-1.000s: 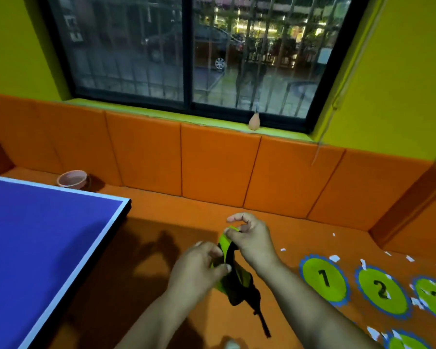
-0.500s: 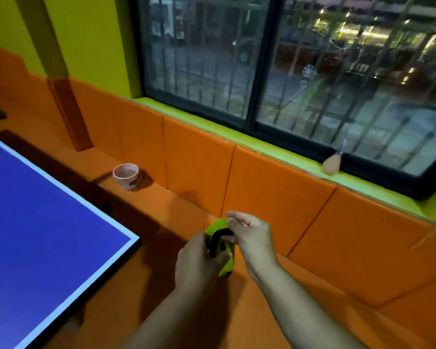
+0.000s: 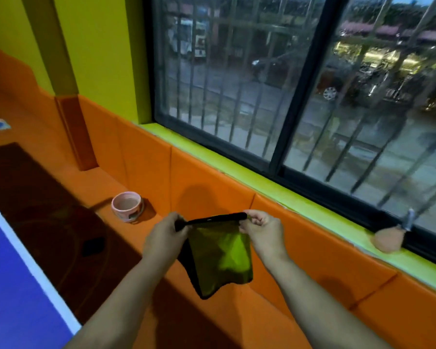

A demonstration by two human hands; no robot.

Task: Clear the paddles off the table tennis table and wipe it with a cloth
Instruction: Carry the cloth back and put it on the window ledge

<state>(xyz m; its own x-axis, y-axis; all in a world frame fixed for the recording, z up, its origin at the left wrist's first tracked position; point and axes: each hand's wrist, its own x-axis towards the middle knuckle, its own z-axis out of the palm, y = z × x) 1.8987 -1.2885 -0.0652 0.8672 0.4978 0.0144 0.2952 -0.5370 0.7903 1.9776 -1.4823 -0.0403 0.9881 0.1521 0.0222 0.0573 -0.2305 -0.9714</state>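
The blue table tennis table (image 3: 13,285) is showing at lower left. Beside it, in the air, the left hand (image 3: 165,241) and right hand (image 3: 261,229) are each pinching a top corner of the green cloth (image 3: 222,258), stretching its black hem taut between them. Beyond, a pink bowl (image 3: 127,206) is sitting by the padded wall, and a paddle (image 3: 388,239) is lying on the sill (image 3: 300,197)
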